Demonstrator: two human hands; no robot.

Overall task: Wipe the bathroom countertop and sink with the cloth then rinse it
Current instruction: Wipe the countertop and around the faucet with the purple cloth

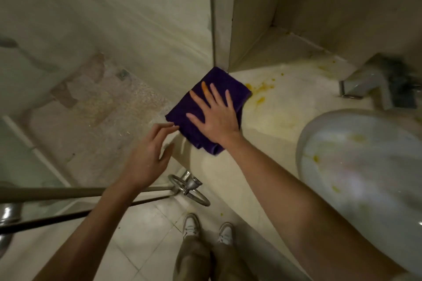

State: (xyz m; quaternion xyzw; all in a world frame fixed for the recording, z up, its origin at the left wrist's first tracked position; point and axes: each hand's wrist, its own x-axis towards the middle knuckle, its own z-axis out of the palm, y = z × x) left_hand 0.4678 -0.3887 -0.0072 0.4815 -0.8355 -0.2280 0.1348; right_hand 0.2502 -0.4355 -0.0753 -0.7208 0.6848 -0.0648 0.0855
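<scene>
Head view shows our open right hand [217, 118] flat on the soft, light folded cloth [219, 84] at the counter's [280, 107] left end, left hand [146, 155] open at its near-left corner, likely easiest pinched there.

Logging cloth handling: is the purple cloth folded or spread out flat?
Folded: the purple cloth shows stacked layers at its near edge, under the flat right hand.

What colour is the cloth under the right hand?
Dark purple cloth, plain, seen in the head view.
</scene>
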